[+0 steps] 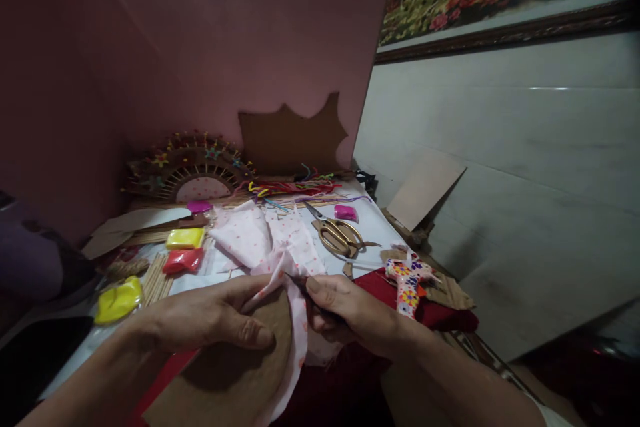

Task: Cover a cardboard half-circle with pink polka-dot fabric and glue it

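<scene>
My left hand [220, 317] is closed on a curved piece of brown cardboard [235, 373], thumb flat on its face. White-pink spotted fabric [299, 340] runs along the curved edge, and its upper part is bunched at the left fingertips. Beside that edge, my right hand [345, 310] is closed, thumb on top, around a dark slim tool [299, 282] that is mostly hidden by the fingers. The tool's tip meets the fabric fold. More of the spotted fabric [245, 237] lies on the table just beyond both hands.
Gold-handled scissors [340, 237] lie right of the fabric. Yellow [185, 238] and red [183, 260] packets and thin sticks [156, 277] are at left. A decorated fan-shaped piece [200, 170], coloured strings [300, 185] and cut cardboard [293, 140] stand or lie behind. A flowered shape [407, 283] is at right.
</scene>
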Available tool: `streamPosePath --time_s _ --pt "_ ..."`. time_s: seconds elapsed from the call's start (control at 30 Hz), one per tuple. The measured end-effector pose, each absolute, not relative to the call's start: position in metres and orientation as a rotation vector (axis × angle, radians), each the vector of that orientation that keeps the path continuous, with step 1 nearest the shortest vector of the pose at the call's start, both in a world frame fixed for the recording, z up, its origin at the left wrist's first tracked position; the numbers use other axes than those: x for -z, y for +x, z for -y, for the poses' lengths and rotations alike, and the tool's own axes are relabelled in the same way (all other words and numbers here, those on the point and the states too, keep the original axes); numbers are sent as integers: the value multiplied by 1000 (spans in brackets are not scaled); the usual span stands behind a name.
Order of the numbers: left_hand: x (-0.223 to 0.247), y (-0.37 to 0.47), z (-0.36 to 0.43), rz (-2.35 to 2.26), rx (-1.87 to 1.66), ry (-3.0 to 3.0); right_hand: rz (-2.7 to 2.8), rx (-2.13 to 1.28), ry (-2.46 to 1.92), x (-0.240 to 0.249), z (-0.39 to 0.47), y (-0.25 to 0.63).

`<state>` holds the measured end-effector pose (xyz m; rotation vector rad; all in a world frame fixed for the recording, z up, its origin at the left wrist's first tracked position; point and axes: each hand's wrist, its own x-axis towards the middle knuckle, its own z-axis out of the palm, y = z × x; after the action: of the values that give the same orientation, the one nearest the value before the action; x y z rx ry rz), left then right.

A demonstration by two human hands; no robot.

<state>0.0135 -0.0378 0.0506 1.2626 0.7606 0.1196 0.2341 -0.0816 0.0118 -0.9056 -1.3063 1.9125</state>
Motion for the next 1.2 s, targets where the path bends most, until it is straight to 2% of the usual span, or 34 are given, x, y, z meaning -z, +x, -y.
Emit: streamPosePath --time_s 0.27,0.57,0.83,1.0,1.2 --pt "-51 10 40 -769 -124 1225 1325 -1771 -941 -9 79 224" --pt "-55 0 46 -808 -117 1173 1342 -1822 -957 -9 81 219" --pt "-58 -5 50 -985 -81 1309 1860 -1460 -1021 -27 80 228" --pt "-61 -10 52 -894 -73 1304 2108 -1188 -1096 -38 80 235" --pt "-72 -7 63 -837 -72 1331 2171 -1172 -981 -40 76 233"
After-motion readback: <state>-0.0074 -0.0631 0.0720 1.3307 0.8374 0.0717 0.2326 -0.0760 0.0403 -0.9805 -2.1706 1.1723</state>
